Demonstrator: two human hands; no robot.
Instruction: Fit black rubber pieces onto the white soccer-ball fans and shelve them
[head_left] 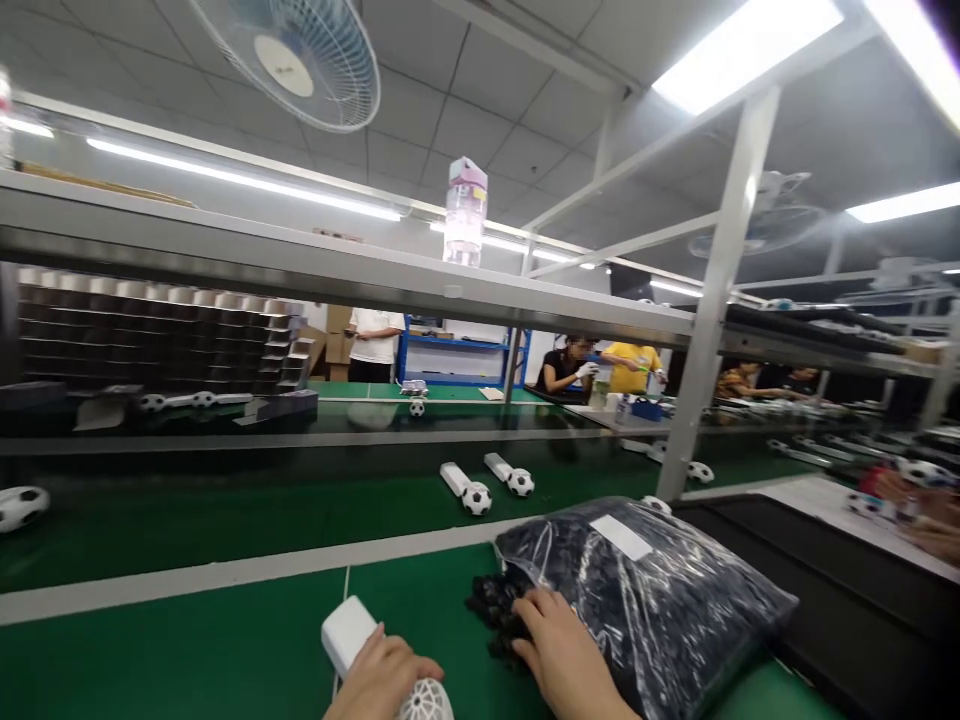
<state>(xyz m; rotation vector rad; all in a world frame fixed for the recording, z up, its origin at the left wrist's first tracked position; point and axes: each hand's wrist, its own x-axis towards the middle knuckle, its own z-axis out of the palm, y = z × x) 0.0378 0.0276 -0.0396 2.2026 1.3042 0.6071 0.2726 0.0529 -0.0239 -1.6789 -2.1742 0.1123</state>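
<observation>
My left hand [386, 675] is closed over a white handheld fan [349, 635] lying on the green tabletop, its handle pointing away. The fan's round grille [426, 700] shows beside my thumb, partly cut off by the lower edge. To the right, my right hand [562, 650] has its fingers curled on a bunch of small black pieces [495, 603] at the mouth of a clear plastic bag [675, 600]. That bag is full of dark contents and bears a white label. What exactly the black pieces are cannot be made out.
Two football-patterned fans [476, 497] lie on the green conveyor belt [300, 500] ahead. A metal post [720, 290] rises right of the bag, beside a black tray [817, 560]. Overhead, a shelf [337, 270] carries a bottle [465, 215]. Other people work beyond.
</observation>
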